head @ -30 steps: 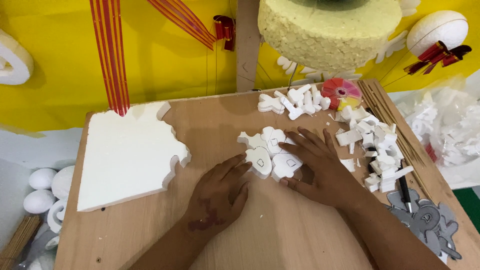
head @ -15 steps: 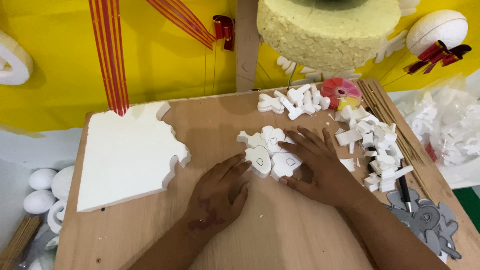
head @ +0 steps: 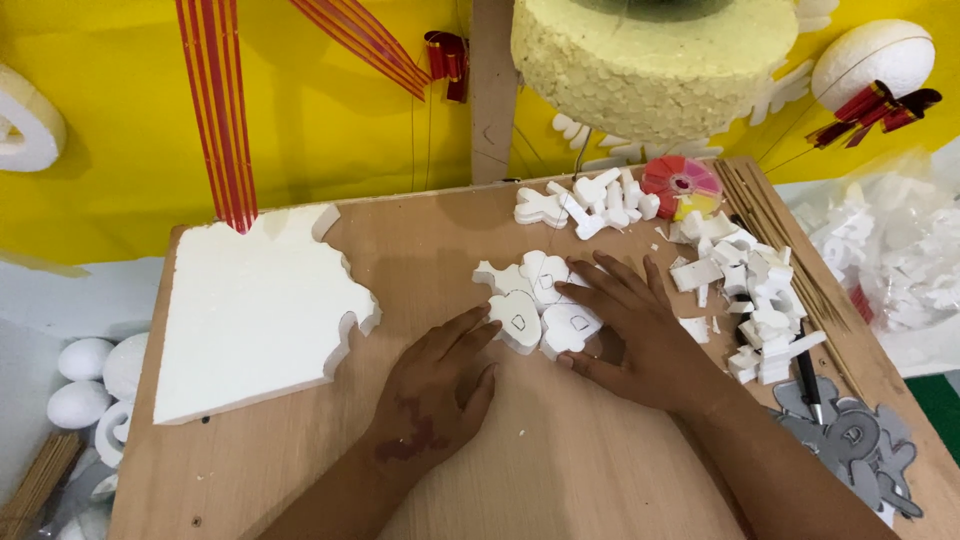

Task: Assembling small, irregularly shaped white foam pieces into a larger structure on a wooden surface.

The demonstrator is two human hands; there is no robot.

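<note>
Both hands flat, fingers spread: left hand [head: 435, 395] & right hand [head: 635, 330] touching small foam cutouts [head: 535, 300] mid-worktop [head: 560, 470], gripping nothing.

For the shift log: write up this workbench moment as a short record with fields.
Surface: wooden board used as a worktable
Left hand: left hand flat on the board, fingertips at a white foam cutout
Right hand: right hand spread over the cluster of foam cutouts, palm down
Left of the hands: large white foam sheet with scalloped cut edges
Far side: pile of foam offcuts, round multicoloured disc
Right side: foam scraps, black pen, grey cutouts
Backdrop: yellow wall, red striped ribbons
</note>
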